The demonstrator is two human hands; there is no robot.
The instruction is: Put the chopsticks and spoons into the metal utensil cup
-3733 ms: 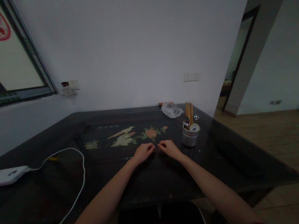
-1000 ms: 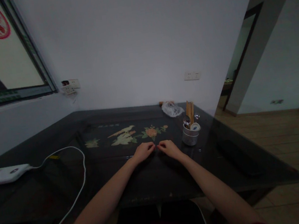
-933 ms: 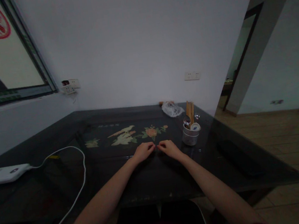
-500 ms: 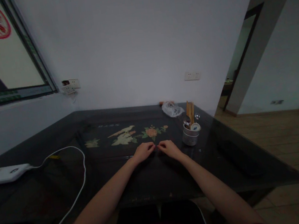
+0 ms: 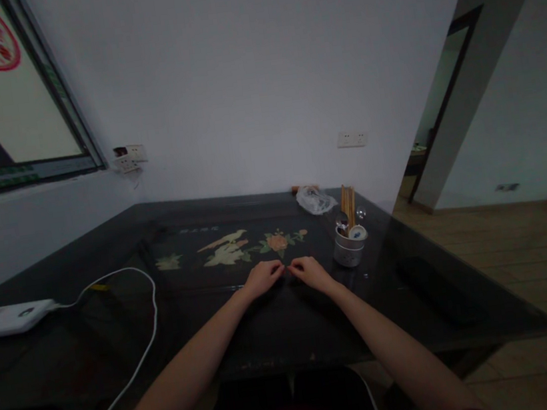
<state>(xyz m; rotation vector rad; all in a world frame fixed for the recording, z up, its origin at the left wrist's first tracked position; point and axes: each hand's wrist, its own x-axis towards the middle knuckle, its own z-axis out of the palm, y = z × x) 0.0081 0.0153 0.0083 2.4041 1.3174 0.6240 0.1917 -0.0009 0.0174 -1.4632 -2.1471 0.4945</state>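
Observation:
My left hand [image 5: 264, 277] and my right hand [image 5: 310, 273] rest on the dark glossy table [image 5: 291, 337], a small gap between them. The fingers of both are curled in, and nothing shows in either. Just to the right of my right hand stands a pale utensil holder [image 5: 349, 253], apart from it. Wooden chopsticks [image 5: 349, 204] and several spoons stick up out of the holder. Beyond my hands the tabletop carries a printed picture of birds and a flower [image 5: 276, 242].
On the left lies a white power bank-like device [image 5: 11, 319], its white cable [image 5: 153, 301] looping over the near edge. A crumpled clear plastic bag [image 5: 314, 200] sits by the wall. A dark long object [image 5: 439, 291] lies at right. Wall sockets [image 5: 351, 139] are behind.

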